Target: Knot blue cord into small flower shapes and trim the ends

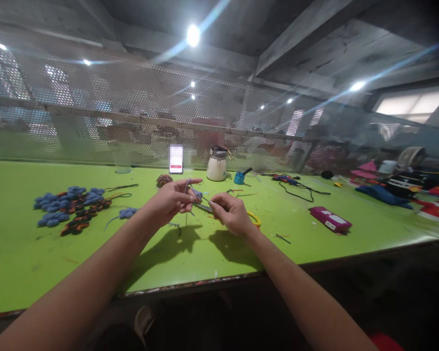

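My left hand (173, 199) is held above the green table (95, 263), fingers pinched on a small blue-purple knotted cord piece (197, 194) with thin strands hanging down. My right hand (231, 212) is closed just to its right, gripping a thin grey cord end (204, 207) that runs to the piece. A yellow-handled tool (255, 218) lies on the table behind my right hand, partly hidden by it.
A heap of blue and dark woven flowers (68, 207) lies at left, one blue flower (127, 212) nearer. A phone (176, 159), a cream jar (217, 165), a blue cup (239, 178), black cables (302, 187) and a magenta box (330, 219) stand behind and right. A mesh fence backs the table.
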`<state>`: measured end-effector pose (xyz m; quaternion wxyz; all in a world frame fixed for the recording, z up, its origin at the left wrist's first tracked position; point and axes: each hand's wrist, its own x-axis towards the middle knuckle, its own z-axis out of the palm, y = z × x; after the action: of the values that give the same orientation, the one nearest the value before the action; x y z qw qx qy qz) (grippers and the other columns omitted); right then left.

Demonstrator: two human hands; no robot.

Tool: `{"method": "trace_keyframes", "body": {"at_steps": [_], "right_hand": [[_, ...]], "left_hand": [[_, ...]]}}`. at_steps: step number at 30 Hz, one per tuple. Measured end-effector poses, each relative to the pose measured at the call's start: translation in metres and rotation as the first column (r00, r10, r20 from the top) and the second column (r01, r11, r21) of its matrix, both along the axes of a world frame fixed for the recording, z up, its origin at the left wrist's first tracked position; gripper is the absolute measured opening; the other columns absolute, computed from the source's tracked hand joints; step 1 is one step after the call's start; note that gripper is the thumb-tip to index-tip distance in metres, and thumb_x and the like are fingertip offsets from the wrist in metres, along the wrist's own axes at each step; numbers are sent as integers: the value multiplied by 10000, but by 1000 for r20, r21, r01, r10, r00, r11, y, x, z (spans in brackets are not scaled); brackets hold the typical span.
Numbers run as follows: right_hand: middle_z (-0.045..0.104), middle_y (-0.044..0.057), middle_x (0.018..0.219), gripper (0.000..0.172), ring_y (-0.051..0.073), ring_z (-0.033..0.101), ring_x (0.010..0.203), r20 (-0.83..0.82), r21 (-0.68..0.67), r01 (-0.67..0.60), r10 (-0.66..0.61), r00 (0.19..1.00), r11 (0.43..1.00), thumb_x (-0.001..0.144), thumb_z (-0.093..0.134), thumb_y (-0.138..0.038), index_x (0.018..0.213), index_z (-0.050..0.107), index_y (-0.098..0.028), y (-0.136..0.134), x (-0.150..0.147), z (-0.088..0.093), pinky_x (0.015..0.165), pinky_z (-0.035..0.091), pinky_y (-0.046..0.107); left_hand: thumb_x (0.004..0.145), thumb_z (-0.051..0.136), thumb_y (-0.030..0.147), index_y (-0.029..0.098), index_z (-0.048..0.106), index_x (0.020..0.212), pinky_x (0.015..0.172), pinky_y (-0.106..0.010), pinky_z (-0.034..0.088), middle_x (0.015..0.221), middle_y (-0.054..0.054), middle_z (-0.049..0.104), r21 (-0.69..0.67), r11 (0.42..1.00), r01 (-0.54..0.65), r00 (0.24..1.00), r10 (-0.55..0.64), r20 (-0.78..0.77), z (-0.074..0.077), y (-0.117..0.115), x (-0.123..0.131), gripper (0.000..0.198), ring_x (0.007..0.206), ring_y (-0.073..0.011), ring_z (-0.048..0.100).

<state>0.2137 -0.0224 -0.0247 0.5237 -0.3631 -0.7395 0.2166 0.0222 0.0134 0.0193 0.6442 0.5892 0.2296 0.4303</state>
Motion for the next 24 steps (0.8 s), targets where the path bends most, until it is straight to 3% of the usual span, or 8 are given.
{"method": "trace_keyframes", "body": {"at_steps": [4, 9, 11, 15, 17, 19, 21, 24], "right_hand": [[523, -39, 523, 178, 65, 411, 402, -53, -84, -22, 18, 998, 996, 847, 569, -335, 818, 559, -159, 0, -1, 1, 420, 335, 200], [525, -55, 489, 220, 58, 400, 345, -137, -252, -98, 65, 988, 963, 810, 604, -379, 798, 546, -167, 3, -3, 1, 361, 318, 186], [533, -56, 485, 244, 60, 396, 331, -245, -351, -173, 88, 966, 920, 775, 634, -390, 783, 529, -170, 4, -3, 1, 348, 336, 188], [546, -55, 506, 249, 44, 356, 339, -500, -489, -403, 130, 856, 773, 722, 676, -321, 815, 504, -167, 5, -5, 2, 363, 364, 183], [544, -56, 517, 245, 36, 348, 350, -575, -484, -473, 140, 806, 736, 727, 676, -299, 815, 489, -166, 5, -7, 2, 378, 365, 176], [544, -57, 526, 250, 36, 354, 358, -612, -446, -502, 157, 775, 741, 746, 671, -309, 810, 473, -170, 4, -9, 1, 388, 369, 176], [547, -60, 536, 266, 38, 354, 363, -619, -394, -502, 181, 764, 770, 759, 670, -330, 819, 462, -176, 3, -11, 1, 392, 371, 180], [546, -67, 550, 290, 41, 360, 364, -566, -320, -434, 197, 801, 842, 771, 662, -378, 831, 455, -184, 2, -15, 0, 392, 372, 190]], "left_hand": [[676, 640, 18, 123, 486, 1302, 354, -164, 343, 699, -3, 597, 112, 994, -11, 991, 26, -134, -2, -3, 3, 653, 434, -76, 550], [734, 579, 43, 183, 417, 1380, 362, -188, 378, 659, 27, 557, 341, 936, -92, 930, 203, -306, -5, -9, 11, 681, 417, -90, 554], [757, 544, 45, 208, 437, 1372, 393, -194, 417, 629, 44, 523, 466, 880, -88, 899, 272, -344, -11, -9, 14, 646, 420, -81, 537], [769, 520, 38, 242, 500, 1327, 460, -181, 443, 572, 70, 465, 634, 770, -78, 876, 356, -326, -20, -8, 21, 594, 430, -55, 484], [763, 540, 53, 222, 484, 1337, 442, -181, 432, 585, 68, 490, 592, 799, -108, 892, 341, -297, -19, -10, 22, 601, 430, -59, 494], [746, 580, 74, 172, 450, 1355, 403, -183, 408, 627, 49, 536, 447, 884, -138, 933, 268, -241, -15, -12, 22, 631, 434, -74, 526], [710, 625, 66, 120, 438, 1353, 371, -175, 370, 672, 14, 581, 248, 962, -113, 977, 152, -147, -9, -14, 20, 672, 442, -83, 546], [663, 645, -1, 83, 469, 1320, 361, -150, 334, 686, -24, 617, 13, 1000, 4, 1000, -4, 9, -3, -12, 15, 685, 435, -61, 516]]}}
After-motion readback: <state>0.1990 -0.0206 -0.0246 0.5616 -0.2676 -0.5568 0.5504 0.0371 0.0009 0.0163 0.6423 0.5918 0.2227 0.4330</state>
